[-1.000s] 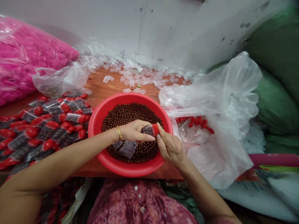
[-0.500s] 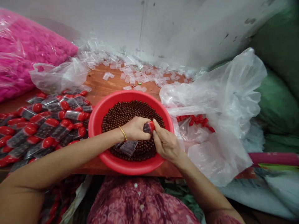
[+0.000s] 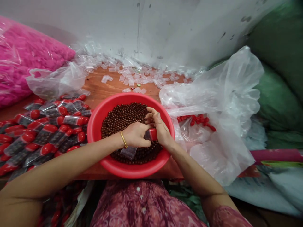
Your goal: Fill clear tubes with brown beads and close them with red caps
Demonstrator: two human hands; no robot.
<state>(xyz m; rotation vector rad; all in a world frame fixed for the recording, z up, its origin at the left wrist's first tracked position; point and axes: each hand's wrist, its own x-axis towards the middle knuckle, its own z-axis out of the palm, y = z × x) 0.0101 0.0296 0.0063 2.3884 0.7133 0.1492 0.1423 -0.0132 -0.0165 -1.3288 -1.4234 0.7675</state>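
Hands meeting over red basin (image 3: 104, 164): left hand (image 3: 136, 135) clamping light, slippery bead-filled tube (image 3: 148, 135) mid-body, right hand (image 3: 159, 126) pressing red cap (image 3: 153, 134), fingers half-open, at 3 o'clock.

Bowl (image 3: 104, 162) sits on surface (image 3: 104, 90) at near edge, centre, w/ beads (image 3: 123, 116) in it. Both hands over the beads: left hand (image 3: 135, 135) just left of right hand (image 3: 159, 127), capped tube (image 3: 151, 134) between them. Filled tubes (image 3: 44, 132) piled left of bowl. Bag of caps (image 3: 201, 126) right. Empty tubes (image 3: 132, 77) behind, by wall.
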